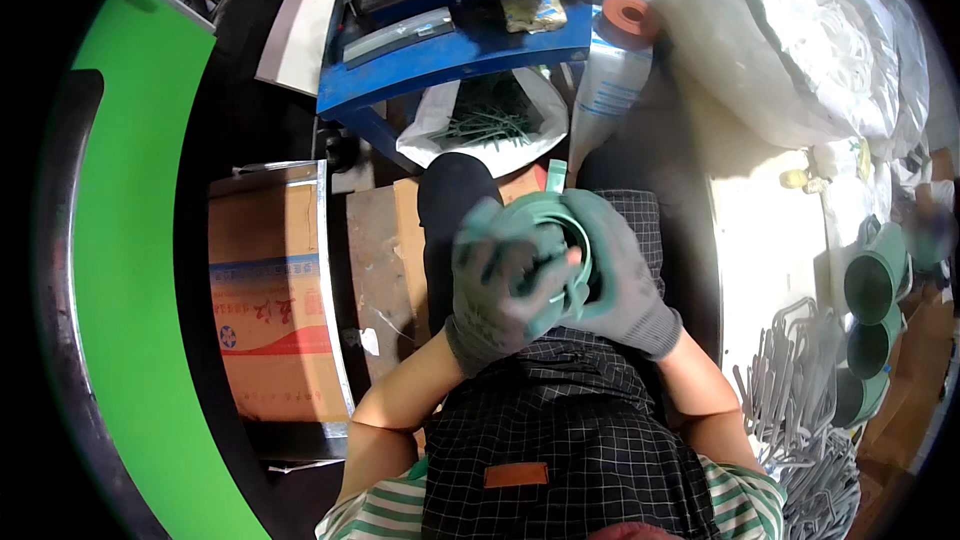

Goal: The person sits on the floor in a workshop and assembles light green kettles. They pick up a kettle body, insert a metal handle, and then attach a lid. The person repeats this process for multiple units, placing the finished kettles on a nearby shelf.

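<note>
Over my lap I hold a round, hollow green plastic container (540,208), its open end turned up toward me and a short tab standing out at its far side. My left hand (497,285), in a grey glove with a fingertip showing bare, presses on its left and near side, fingers bent over the opening. My right hand (622,280), gloved too, wraps round the right side. Motion smears the gloves, and the fingers hide much of the container's inside.
A white sack (420,135) of thin green pieces stands ahead under a blue table (400,75). To the right are green cups (872,280), bent grey metal handles (785,380) and a big clear bag (720,40) of white parts. Left stands a cardboard box (265,380) beside a green panel (130,240).
</note>
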### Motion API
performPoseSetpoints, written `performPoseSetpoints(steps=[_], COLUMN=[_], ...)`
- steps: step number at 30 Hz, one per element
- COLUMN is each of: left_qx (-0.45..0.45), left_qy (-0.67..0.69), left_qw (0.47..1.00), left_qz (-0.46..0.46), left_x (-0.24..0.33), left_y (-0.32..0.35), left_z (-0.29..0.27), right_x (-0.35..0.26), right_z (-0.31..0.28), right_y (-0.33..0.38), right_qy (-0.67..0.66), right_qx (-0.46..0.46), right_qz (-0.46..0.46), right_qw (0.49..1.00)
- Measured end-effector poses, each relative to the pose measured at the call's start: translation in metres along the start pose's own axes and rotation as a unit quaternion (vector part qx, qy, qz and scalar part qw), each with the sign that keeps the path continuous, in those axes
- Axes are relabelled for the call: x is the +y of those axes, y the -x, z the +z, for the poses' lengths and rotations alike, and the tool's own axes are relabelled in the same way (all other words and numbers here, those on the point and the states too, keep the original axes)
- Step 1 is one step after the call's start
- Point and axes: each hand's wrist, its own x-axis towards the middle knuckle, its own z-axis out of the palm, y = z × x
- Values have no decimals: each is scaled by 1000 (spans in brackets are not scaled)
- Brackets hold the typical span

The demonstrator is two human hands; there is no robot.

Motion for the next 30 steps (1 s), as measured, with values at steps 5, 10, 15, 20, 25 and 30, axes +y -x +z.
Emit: performPoseSetpoints(steps=[5, 10, 15, 20, 25, 30], left_qx=[-153, -239, -96, -108, -148, 108], left_qy=[22, 51, 76, 119, 109, -96], left_qw=[986, 968, 983, 974, 976, 986], left_qz=[-61, -64, -137, -162, -115, -87], left_x=[-4, -9, 2, 8, -5, -25], left_y=[2, 2, -2, 4, 13, -6], left_z=[-15, -16, -4, 5, 8, 17], right_x=[5, 2, 5, 5, 4, 17], right_z=[51, 61, 61, 67, 67, 60], right_y=[-12, -9, -15, -5, -11, -67], right_qy=[-3, 0, -7, 5, -15, -35], right_qx=[77, 95, 88, 116, 116, 189], right_qz=[-19, 21, 4, 21, 3, -76], right_qw=[997, 995, 996, 993, 993, 978])
